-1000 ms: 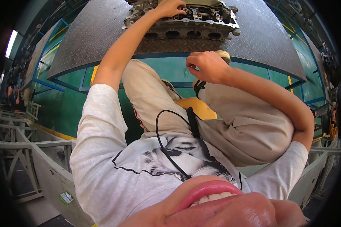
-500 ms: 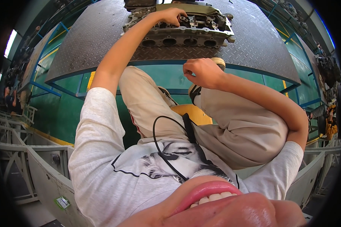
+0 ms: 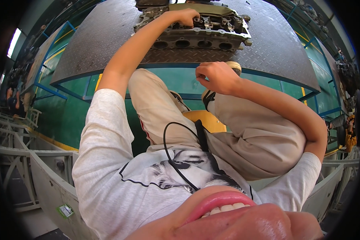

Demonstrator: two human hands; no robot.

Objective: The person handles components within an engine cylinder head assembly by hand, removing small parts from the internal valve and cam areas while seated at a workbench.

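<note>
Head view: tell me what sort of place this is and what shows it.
Most likely an engine repair or training workshop: a grey metal engine cylinder head with oval ports rests on a blue-framed, diamond-patterned metal table, above a glossy green floor with yellow lines.

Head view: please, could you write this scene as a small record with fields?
Left hand: fingers at the cylinder head's top; grip hidden
Right hand: loosely curled, nothing seen in it
Main part: cylinder head, round ports facing the person
Support: table, textured metal top, blue frame
Floor: green
Clothing: light shirt, beige trousers
</note>
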